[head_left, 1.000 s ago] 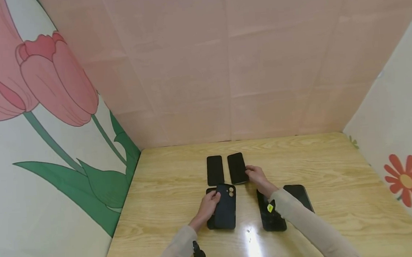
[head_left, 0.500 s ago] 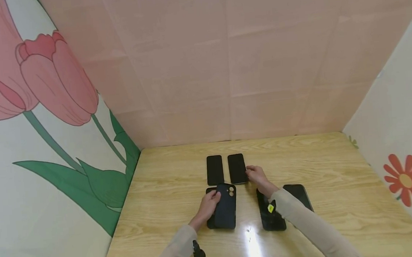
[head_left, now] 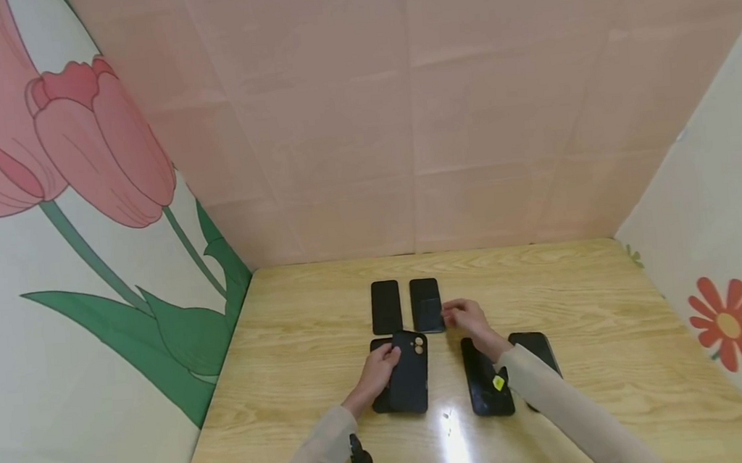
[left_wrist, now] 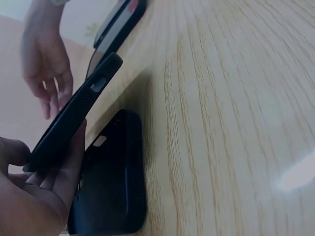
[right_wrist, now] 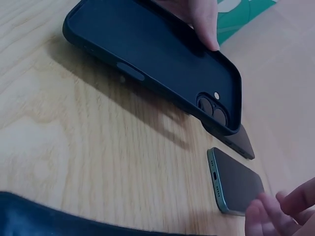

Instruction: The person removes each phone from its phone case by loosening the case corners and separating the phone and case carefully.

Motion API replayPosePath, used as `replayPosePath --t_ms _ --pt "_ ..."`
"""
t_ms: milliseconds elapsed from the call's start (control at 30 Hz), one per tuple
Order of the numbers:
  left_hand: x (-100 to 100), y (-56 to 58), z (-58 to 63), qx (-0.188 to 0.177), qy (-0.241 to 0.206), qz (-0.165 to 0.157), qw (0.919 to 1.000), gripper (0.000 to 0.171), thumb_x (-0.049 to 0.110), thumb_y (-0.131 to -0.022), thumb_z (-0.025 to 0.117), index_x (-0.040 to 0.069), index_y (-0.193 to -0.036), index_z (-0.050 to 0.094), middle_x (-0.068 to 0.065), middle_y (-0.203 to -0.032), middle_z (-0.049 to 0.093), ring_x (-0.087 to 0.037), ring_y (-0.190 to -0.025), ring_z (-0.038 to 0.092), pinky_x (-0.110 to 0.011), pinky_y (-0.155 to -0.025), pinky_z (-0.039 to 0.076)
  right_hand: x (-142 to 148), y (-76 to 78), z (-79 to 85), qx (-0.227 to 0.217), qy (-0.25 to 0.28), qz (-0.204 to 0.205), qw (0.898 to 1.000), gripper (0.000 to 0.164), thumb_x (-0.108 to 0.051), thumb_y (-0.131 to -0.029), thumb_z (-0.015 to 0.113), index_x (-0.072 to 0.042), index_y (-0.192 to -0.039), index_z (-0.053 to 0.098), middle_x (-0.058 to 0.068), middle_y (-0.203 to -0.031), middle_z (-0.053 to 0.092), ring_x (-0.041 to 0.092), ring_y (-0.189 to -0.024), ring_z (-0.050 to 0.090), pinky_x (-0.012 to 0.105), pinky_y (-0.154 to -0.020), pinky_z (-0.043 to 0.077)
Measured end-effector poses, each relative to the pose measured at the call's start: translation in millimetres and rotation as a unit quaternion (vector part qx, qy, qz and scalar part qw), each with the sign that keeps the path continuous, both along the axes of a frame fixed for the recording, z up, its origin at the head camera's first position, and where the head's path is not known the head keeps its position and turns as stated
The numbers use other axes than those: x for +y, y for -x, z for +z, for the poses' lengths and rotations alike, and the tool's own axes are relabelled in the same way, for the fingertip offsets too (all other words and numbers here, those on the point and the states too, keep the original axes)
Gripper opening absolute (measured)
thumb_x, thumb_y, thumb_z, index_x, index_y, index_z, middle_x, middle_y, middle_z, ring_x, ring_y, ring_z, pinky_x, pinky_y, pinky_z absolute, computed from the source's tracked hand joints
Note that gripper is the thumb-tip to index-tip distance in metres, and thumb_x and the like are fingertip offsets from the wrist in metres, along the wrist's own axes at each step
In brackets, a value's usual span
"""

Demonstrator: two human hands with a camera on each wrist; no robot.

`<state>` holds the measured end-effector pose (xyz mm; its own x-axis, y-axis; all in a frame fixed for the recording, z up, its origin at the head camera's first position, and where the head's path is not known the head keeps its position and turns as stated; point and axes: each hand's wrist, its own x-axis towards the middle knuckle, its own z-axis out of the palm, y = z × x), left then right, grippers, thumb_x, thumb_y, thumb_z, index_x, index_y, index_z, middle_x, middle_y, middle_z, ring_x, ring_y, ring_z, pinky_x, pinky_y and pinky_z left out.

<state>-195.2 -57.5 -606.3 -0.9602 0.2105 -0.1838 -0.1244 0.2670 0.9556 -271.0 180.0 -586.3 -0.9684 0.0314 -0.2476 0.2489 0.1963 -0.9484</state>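
Note:
My left hand (head_left: 377,371) grips a dark phone case (head_left: 410,374) by its left edge, thumb on one face and fingers on the other. Its hollow inside and camera cutouts face the right wrist view. Below it a second dark phone case (left_wrist: 108,182) lies hollow side up, partly covered in the head view. My right hand (head_left: 472,319) is beside the right edge of a phone (right_wrist: 236,182) with a greenish frame, lying screen up; its fingers are loosely bent and hold nothing. Another dark phone (head_left: 386,307) lies just left of that one.
Right of the held case, two more dark, flat phone-shaped things (head_left: 487,389) lie side by side, partly under my right forearm. The wooden table (head_left: 299,310) ends at a pink back sheet, with floral-patterned panels on both sides.
The phone by my right hand has turned slightly, now straighter beside its neighbour. My right hand has shifted a little to the right. The left hand keeps its grip on the case, almost still.

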Motion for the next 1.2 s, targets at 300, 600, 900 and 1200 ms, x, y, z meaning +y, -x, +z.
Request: replayPosePath --t_ms 300,600,900,1200 --pt "8 -0.6 -2.6 0.009 -0.009 -0.013 0.9998 0.05 0.029 -0.106 0.048 -0.008 -0.141 0.047 -0.02 -0.122 0.064 -0.028 -0.103 0.063 -0.045 -0.086 0.053 11 -6.7 -1.3 -0.02 0.001 0.02 1.0 0.024 0.0 -0.1 0.048 0.011 -0.118 0.058 0.019 -0.099 0.068 0.031 -0.085 0.063 0.04 -0.075 0.054" --pt "17 0.1 -2.9 0.031 -0.004 -0.026 0.9992 0.038 0.02 -0.106 0.047 -0.011 -0.124 0.056 -0.024 -0.104 0.067 -0.037 -0.093 0.066 -0.043 -0.081 0.052 15 -15.3 2.8 -0.006 0.029 0.071 0.997 0.024 0.006 -0.098 0.046 0.017 -0.117 0.055 0.027 -0.1 0.067 0.025 -0.08 0.066 0.039 -0.073 0.055" --pt "26 -4.8 -2.1 -0.029 -0.052 -0.05 0.9969 0.051 0.019 -0.106 0.045 -0.01 -0.147 0.035 -0.028 -0.135 0.054 -0.035 -0.105 0.065 -0.046 -0.075 0.057 22 -22.9 1.7 -0.011 0.033 0.08 0.996 0.025 0.006 -0.098 0.045 0.019 -0.117 0.055 0.025 -0.099 0.068 0.025 -0.082 0.066 0.04 -0.077 0.056" --pt "34 -3.2 -6.8 -0.007 -0.078 -0.085 0.9933 0.044 0.011 -0.106 0.045 -0.01 -0.145 0.039 -0.027 -0.125 0.061 -0.037 -0.103 0.066 -0.044 -0.075 0.058 46 -28.1 3.6 -0.015 0.029 0.066 0.997 0.027 0.003 -0.1 0.042 0.017 -0.121 0.053 0.015 -0.096 0.07 0.02 -0.081 0.066 0.038 -0.077 0.056"
